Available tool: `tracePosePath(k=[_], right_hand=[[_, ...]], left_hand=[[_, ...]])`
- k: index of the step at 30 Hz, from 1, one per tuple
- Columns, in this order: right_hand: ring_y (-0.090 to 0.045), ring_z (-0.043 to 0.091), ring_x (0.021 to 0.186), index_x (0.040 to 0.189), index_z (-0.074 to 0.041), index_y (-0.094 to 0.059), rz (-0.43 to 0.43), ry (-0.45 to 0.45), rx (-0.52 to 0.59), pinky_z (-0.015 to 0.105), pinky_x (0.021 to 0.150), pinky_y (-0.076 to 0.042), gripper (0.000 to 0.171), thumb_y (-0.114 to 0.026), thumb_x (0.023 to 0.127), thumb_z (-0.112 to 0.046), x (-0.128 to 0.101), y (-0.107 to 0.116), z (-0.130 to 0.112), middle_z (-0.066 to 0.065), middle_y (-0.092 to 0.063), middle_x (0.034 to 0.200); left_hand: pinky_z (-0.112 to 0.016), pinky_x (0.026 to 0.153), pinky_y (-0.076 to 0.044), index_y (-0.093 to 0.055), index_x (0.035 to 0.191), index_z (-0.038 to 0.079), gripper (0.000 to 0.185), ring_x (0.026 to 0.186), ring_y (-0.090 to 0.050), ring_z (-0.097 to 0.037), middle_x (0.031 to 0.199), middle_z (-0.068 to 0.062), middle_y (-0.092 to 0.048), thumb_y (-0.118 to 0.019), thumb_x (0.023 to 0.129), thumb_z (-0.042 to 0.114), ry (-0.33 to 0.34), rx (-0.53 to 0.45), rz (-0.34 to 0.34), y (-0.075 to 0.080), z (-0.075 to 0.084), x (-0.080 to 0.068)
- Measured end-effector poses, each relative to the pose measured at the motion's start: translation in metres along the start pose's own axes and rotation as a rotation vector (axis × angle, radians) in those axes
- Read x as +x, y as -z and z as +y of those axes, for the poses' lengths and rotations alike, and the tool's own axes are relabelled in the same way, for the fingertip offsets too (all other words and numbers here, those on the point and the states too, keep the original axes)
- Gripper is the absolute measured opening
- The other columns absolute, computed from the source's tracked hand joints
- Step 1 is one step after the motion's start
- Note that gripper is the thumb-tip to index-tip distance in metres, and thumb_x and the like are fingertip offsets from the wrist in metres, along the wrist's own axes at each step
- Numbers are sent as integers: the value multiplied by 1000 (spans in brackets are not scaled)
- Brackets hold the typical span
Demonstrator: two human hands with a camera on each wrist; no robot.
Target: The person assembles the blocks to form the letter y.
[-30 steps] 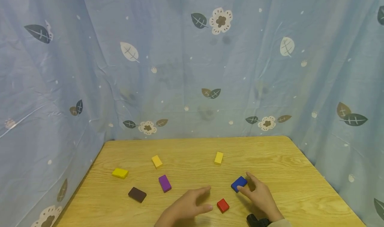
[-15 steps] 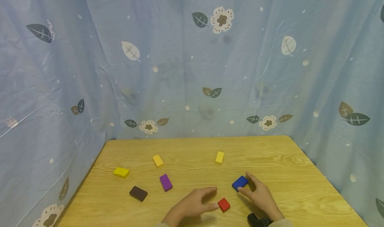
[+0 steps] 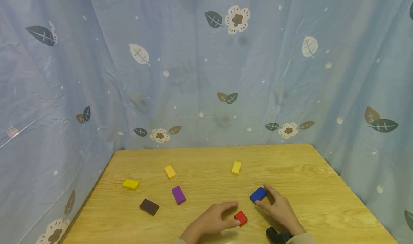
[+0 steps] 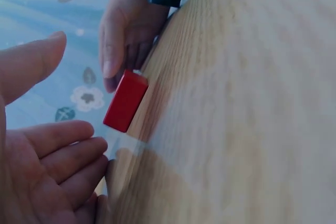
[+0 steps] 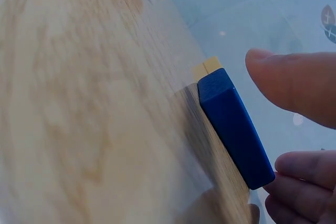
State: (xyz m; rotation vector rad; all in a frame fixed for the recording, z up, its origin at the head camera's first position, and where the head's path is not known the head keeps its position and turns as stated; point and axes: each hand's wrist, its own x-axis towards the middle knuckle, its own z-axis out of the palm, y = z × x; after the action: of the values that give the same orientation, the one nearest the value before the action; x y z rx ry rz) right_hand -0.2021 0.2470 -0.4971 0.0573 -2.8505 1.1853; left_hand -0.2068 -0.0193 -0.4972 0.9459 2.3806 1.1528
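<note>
A small red block (image 3: 241,218) lies on the table between the thumb and fingers of my left hand (image 3: 211,219). In the left wrist view the red block (image 4: 126,100) stands apart from the spread thumb and the extended fingers. My right hand (image 3: 280,208) is beside a blue block (image 3: 258,195), thumb on the near side and fingers on the far side. The right wrist view shows a gap between the thumb and the blue block (image 5: 236,135). The fingertips there are close to the block's end; whether they touch it I cannot tell.
On the wooden table (image 3: 206,158) also lie a purple block (image 3: 179,195), a dark brown block (image 3: 149,207), a bright yellow block (image 3: 131,184) and two paler yellow blocks, one at back left (image 3: 170,172), one at back right (image 3: 236,168). A patterned blue curtain (image 3: 180,104) encloses the table.
My left hand has moved right, bringing its thumb and fingers to either side of the red block. The right hand has stayed at the blue block, and the blocks lie as before.
</note>
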Motion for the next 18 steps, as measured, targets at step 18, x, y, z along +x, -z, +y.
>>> tracePosePath(k=[18], right_hand=[[-40, 48, 129, 143, -1, -39, 0, -16, -25, 61, 104, -35, 82, -70, 82, -47, 1, -2, -3, 29, -41, 142]], left_hand=[[-54, 104, -40, -47, 140, 27, 60, 131, -42, -42, 145, 8, -45, -55, 88, 57, 7, 176, 59, -11, 0, 6]])
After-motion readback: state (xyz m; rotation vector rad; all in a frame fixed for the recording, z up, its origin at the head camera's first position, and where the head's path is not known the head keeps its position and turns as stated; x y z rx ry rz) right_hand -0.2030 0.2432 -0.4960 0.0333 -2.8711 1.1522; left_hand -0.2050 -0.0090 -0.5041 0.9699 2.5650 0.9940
